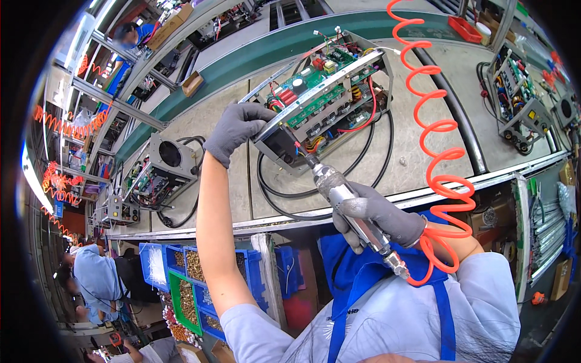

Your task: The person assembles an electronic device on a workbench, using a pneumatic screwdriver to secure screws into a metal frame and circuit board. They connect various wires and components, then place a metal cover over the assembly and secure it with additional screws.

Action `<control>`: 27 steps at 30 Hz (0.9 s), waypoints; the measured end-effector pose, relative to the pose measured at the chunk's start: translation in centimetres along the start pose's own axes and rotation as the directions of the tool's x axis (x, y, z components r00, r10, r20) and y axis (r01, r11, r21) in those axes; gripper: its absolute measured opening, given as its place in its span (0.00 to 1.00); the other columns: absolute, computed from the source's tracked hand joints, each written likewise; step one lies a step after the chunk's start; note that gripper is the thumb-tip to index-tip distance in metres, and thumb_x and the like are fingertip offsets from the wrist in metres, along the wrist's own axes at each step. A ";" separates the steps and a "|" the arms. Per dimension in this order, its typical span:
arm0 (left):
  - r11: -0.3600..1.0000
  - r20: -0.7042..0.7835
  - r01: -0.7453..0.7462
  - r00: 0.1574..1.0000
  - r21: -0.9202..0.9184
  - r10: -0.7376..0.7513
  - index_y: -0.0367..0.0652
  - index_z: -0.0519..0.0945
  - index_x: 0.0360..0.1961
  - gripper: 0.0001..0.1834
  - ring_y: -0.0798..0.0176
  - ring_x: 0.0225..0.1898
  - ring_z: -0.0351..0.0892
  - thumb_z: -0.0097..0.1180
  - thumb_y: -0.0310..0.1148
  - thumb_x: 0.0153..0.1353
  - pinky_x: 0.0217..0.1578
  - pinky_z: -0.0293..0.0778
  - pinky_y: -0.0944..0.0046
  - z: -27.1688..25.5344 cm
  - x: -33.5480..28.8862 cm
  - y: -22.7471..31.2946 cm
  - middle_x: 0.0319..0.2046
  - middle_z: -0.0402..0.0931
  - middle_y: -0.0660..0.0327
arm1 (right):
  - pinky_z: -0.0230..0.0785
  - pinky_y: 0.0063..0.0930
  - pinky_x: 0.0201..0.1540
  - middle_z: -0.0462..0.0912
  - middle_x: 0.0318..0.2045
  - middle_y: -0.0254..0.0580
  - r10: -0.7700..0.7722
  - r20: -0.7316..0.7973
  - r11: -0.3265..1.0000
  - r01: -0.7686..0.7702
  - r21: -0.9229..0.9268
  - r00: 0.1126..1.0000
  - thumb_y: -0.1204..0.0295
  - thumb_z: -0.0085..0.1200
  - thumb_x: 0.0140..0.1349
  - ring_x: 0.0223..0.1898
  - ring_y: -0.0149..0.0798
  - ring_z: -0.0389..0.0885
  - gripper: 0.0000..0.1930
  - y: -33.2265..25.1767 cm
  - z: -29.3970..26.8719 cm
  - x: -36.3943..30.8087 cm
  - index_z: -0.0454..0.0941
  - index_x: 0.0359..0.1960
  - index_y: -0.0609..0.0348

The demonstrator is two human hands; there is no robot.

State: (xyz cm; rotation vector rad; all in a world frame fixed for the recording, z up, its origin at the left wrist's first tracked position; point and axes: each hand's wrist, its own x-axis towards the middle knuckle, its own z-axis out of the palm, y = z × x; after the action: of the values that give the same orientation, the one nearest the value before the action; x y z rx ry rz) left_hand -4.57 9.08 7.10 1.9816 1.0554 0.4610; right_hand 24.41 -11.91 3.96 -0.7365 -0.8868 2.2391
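An open metal chassis (284,147) filled with green circuit boards (315,77), red and yellow parts and loose wires lies tilted on the bench in front of me. My left hand (239,128), in a grey glove, grips the near left corner of its frame with bent fingers. In my gloved right hand (381,215) is a silver air screwdriver (331,181). Its tip points at the chassis's near end panel, by some wires; whether it touches a screw I cannot make out. An orange coiled air hose (445,154) runs from the tool's rear end upward.
Black cable loops (290,195) lie around the chassis. Similar units stand at left (166,160) and right (514,100). Below the bench edge are blue bins (257,284) and a green bin (180,302) of small metal parts. Other people (97,275) work at the left.
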 end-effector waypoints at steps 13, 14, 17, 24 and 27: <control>0.848 -0.788 -0.022 0.358 0.529 0.501 0.42 0.65 0.66 0.43 0.43 0.63 0.64 0.68 0.50 0.54 0.62 0.63 0.49 13.4 -2.2 0.6 0.62 0.65 0.43 | 0.76 0.29 0.19 0.76 0.27 0.41 -0.182 -0.663 0.982 0.098 -0.163 0.726 0.59 0.55 0.60 0.18 0.33 0.78 0.29 -0.9 -12.8 -10.2 0.63 0.60 0.60; 0.861 -0.813 0.024 0.343 0.508 0.470 0.42 0.62 0.68 0.45 0.41 0.64 0.62 0.67 0.52 0.55 0.62 0.63 0.49 14.4 -2.4 0.4 0.63 0.62 0.42 | 0.75 0.29 0.18 0.76 0.26 0.40 -0.201 -0.721 0.977 0.084 -0.196 0.663 0.60 0.56 0.60 0.17 0.32 0.77 0.28 -1.1 -13.1 -10.2 0.64 0.58 0.59; 0.893 -0.880 0.112 0.258 0.436 0.398 0.43 0.57 0.70 0.48 0.39 0.66 0.59 0.65 0.55 0.56 0.63 0.62 0.48 16.3 -1.9 -1.2 0.66 0.57 0.41 | 0.72 0.26 0.19 0.74 0.22 0.36 -0.205 -0.771 0.972 0.032 -0.234 0.604 0.63 0.59 0.60 0.15 0.30 0.74 0.18 -1.8 -15.4 -9.5 0.67 0.46 0.56; 0.697 -0.754 0.290 0.209 0.656 0.623 0.45 0.61 0.68 0.47 0.39 0.63 0.64 0.61 0.62 0.55 0.59 0.66 0.46 14.9 -0.6 -4.4 0.64 0.60 0.40 | 0.72 0.26 0.23 0.78 0.28 0.36 -0.123 -0.559 0.896 -0.150 -0.418 0.820 0.59 0.64 0.57 0.22 0.33 0.78 0.24 -3.1 -30.2 -5.8 0.68 0.49 0.57; 0.651 -0.720 0.315 0.218 0.691 0.658 0.46 0.63 0.66 0.48 0.40 0.62 0.65 0.60 0.67 0.53 0.58 0.66 0.46 14.6 -0.6 -4.9 0.63 0.61 0.40 | 0.74 0.29 0.27 0.80 0.31 0.38 -0.252 -0.451 0.777 -0.099 -0.622 0.856 0.56 0.66 0.56 0.28 0.37 0.81 0.28 -3.9 -32.4 -3.3 0.67 0.51 0.57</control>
State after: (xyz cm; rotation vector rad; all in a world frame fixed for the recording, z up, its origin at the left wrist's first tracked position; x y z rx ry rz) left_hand 1.80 2.88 -5.48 2.5322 2.0203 1.9596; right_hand 49.79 0.88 -12.43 -1.4882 -1.3583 1.4998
